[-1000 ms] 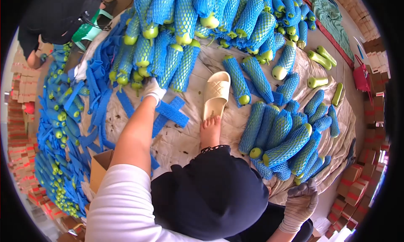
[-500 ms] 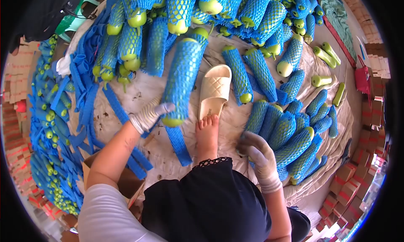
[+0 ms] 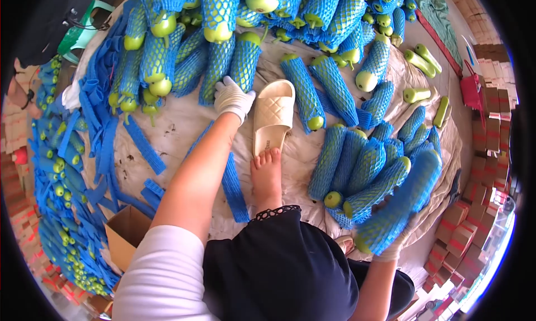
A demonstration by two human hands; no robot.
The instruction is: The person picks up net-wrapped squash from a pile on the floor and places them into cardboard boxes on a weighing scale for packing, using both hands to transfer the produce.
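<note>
My left hand [image 3: 234,100], in a pale knit glove, reaches up to a gourd in blue foam netting [image 3: 245,61] at the near edge of a pile. Its fingers close around that gourd's lower end. At lower right, my gloved right hand [image 3: 392,249] holds another netted gourd [image 3: 399,204], which is tilted and blurred by motion. This gourd hides most of the hand. Just left of it lies a group of netted gourds [image 3: 363,170] side by side. Two more netted gourds [image 3: 335,89] lie beyond the group.
A cream slipper [image 3: 273,111] and my bare foot are in the middle of the sheet [image 3: 167,137]. Blue netting sleeves [image 3: 234,190] and an open cardboard box [image 3: 128,234] are at left. Bare gourds [image 3: 420,63] lie at right. Another person's hand [image 3: 21,95] shows at far left.
The gourd my left hand held over the middle is gone from there; a netted gourd is now in my right hand, which moved right and down. My left hand moved up to the pile.
</note>
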